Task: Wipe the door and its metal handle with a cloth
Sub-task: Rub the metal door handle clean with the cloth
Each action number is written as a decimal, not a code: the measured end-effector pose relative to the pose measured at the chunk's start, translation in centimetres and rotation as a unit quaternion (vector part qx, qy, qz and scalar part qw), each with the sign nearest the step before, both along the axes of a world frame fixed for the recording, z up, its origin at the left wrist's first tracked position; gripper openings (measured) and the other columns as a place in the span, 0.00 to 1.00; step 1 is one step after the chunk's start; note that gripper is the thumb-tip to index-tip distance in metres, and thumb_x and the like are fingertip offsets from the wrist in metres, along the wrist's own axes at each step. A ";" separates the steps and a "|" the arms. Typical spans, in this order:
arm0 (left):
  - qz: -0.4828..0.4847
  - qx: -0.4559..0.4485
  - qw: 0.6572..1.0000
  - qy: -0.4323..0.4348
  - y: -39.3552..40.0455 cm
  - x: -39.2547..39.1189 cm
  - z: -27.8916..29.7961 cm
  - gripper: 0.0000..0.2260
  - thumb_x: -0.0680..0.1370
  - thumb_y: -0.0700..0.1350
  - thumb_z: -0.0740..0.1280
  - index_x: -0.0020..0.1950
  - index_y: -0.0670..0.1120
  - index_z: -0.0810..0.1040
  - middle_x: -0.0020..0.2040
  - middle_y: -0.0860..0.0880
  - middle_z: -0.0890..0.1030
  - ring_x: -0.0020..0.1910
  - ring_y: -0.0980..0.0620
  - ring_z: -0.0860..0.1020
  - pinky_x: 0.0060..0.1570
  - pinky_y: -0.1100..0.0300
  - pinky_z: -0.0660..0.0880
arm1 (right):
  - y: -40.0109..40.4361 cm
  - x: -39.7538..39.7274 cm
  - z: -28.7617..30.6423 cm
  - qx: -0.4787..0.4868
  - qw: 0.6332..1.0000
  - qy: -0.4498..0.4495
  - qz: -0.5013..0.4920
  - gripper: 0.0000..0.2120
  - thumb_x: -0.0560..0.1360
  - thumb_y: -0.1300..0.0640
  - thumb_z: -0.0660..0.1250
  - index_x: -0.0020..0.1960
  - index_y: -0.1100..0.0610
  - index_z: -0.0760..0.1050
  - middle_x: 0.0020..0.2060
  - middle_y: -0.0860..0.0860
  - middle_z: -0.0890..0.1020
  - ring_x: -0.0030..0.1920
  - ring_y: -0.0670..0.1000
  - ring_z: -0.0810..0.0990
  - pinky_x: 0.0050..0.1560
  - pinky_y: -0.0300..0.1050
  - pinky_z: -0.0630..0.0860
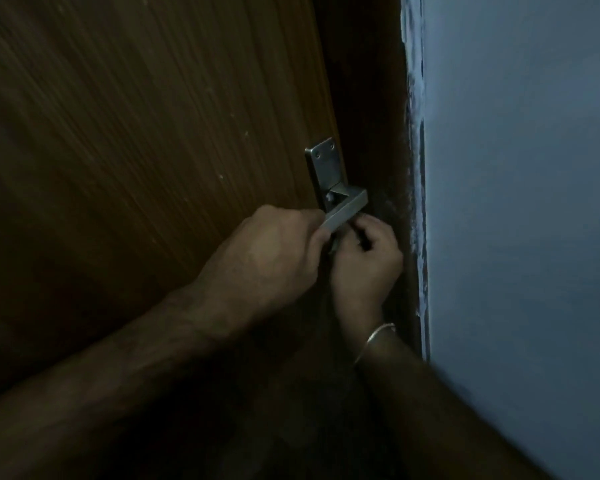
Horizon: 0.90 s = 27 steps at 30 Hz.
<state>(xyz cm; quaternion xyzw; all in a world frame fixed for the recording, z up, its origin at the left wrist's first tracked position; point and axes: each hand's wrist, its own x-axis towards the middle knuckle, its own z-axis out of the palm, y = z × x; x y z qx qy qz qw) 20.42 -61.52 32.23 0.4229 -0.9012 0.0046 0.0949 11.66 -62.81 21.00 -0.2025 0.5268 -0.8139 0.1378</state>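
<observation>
Left hand [267, 258] is closed round the free end of the metal handle [343, 211], fingers wrapped on the lever at about 9 o'clock from its pivot, steadying it. Right hand [366, 261] sits just beside & below, at roughly 5 o'clock from the lever, fingers curled shut on something small & dark by the plate [324, 168] — prob. the cloth, but light's too dim to say for sure; a bangle [374, 341] shows on that wrist. Handle is on the wooden door [136, 150] near its edge, dark frame [371, 116] at 3 o'clock, blue-grey wall [516, 202] beyond. Looks like the handle step is on now: rubbing under the lever w/ one hand while the other holds it steady. Next, I'd guess, needs the wiping hand to go up over the lever's top & the plate toward 12 o'clock, then out across the door face; can't tell how much of the door's been done.
</observation>
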 end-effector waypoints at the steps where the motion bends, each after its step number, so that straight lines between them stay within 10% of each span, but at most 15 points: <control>1: -0.012 -0.017 1.000 0.004 -0.1 0.1 0.0 0.10 0.83 0.52 0.58 0.62 0.57 0.75 0.41 0.56 0.76 0.36 0.60 0.76 0.30 0.69 0.64 | -0.3 -0.2 0.0 -0.005 0.999 0.050 -0.008 0.11 0.76 0.65 0.67 0.57 0.56 0.80 0.52 0.43 0.78 0.50 0.33 0.76 0.47 0.21 0.72; 21: -0.093 -0.098 0.990 -0.029 -1.8 1.0 0.8 0.12 0.80 0.55 0.61 0.58 0.57 0.81 0.37 0.59 0.81 0.36 0.69 0.79 0.30 0.68 0.71 | -1.3 0.0 -2.4 -0.099 0.937 0.333 -0.048 0.11 0.73 0.71 0.65 0.49 0.61 0.83 0.47 0.53 0.83 0.50 0.50 0.79 0.53 0.39 0.76; 27: -0.094 -0.114 0.988 0.037 -1.6 1.5 -0.5 0.12 0.82 0.53 0.61 0.58 0.56 0.82 0.36 0.58 0.81 0.39 0.69 0.78 0.32 0.76 0.71 | -1.5 0.4 -1.2 -0.143 0.963 0.214 -0.087 0.06 0.73 0.68 0.70 0.45 0.60 0.83 0.43 0.49 0.81 0.44 0.43 0.79 0.46 0.42 0.79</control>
